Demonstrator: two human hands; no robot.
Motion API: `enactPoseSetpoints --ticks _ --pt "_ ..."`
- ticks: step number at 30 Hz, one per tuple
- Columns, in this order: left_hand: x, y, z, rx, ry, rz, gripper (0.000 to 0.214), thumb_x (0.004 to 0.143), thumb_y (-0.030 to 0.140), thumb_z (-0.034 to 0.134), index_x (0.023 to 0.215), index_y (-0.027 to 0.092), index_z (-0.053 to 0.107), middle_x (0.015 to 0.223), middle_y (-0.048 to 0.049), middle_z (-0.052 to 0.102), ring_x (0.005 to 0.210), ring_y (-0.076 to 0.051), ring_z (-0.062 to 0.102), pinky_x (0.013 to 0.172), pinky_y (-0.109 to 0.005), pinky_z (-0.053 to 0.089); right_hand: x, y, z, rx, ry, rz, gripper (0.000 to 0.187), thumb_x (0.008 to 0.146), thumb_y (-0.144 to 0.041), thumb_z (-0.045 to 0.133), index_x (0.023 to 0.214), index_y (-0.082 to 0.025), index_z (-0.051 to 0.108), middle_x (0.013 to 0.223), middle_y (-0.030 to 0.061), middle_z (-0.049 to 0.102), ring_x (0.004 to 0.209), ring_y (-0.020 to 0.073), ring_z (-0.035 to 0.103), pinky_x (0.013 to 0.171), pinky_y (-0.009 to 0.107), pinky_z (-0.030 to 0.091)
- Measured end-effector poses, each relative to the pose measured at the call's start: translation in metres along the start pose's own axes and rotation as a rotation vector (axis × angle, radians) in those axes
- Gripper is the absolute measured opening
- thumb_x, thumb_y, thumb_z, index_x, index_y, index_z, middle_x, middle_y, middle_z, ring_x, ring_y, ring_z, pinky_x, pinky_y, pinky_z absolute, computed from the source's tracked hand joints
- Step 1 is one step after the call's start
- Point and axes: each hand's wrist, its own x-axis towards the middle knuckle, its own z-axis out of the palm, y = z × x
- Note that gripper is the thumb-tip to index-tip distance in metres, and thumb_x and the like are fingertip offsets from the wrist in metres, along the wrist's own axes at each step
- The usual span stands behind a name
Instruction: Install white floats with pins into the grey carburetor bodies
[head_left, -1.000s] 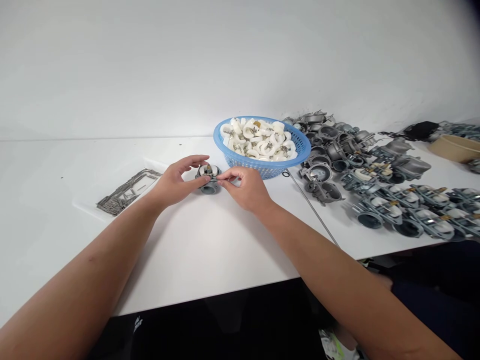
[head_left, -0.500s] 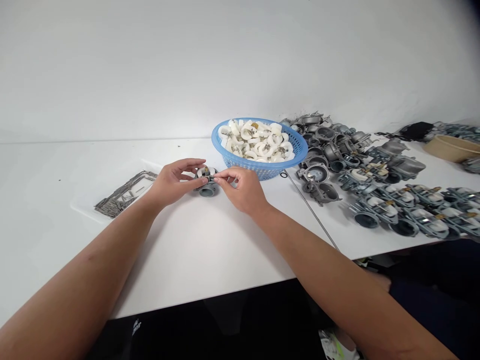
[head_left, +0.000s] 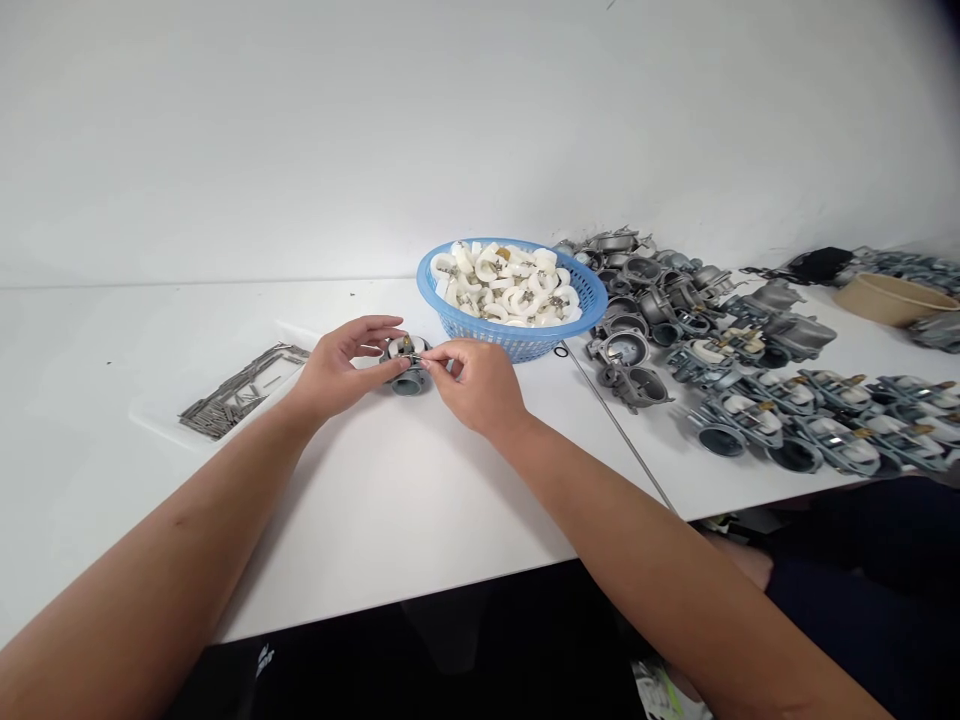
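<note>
Left hand (head_left: 337, 372) clasps the carburetor body (head_left: 410, 381), which sits between both grips; right hand (head_left: 476, 385) pinches its top edge. Blue basket (head_left: 517, 346) of white floats (head_left: 506, 285) lies just beyond the right-hand pinch.

A blue latticed basket (head_left: 517, 343) of white rings (head_left: 504, 282) sits at centre frame on a white counter (head_left: 390, 500), with grey metal carburettor bodies (head_left: 750, 390) at right and a tan bowl (head_left: 885, 298) far right.

No readable text (white mark (head_left: 260, 660) illegible)
</note>
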Motion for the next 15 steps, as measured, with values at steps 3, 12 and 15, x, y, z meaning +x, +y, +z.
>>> enactPoseSetpoints --ticks 3,12,15 --pt "0.0006 0.0007 -0.0008 0.001 0.007 0.003 0.058 0.071 0.049 0.081 0.121 0.024 0.066 0.122 -0.0086 0.070 0.112 -0.026 0.064 0.105 -0.043 0.049 -0.0004 -0.0013 -0.0002 -0.041 0.003 -0.031 0.015 0.089 -0.022 0.063 0.081 -0.021 0.075 0.081 -0.0010 0.072 0.061 0.0125 0.054 0.057 0.029 0.035" --pt "0.0000 0.0015 -0.0024 -0.083 -0.013 -0.037 0.054 0.068 0.046 0.084 0.115 0.024 0.065 0.121 -0.0082 0.069 0.083 -0.016 0.058 0.075 -0.031 0.054 -0.0004 -0.0029 0.0036 -0.046 0.101 -0.051 0.011 0.086 -0.014 0.069 0.087 -0.021 0.078 0.081 0.0007 0.068 0.077 0.0154 0.061 0.072 0.029 0.044" --pt "0.0004 0.0017 -0.0038 -0.061 -0.027 -0.031 0.056 0.068 0.044 0.084 0.118 0.026 0.064 0.117 -0.0065 0.070 0.084 -0.016 0.057 0.078 -0.031 0.053 -0.0001 -0.0040 0.0038 0.003 0.108 0.008 0.008 0.084 -0.015 0.071 0.081 -0.021 0.077 0.083 0.0007 0.070 0.081 0.0172 0.063 0.076 0.030 0.046"
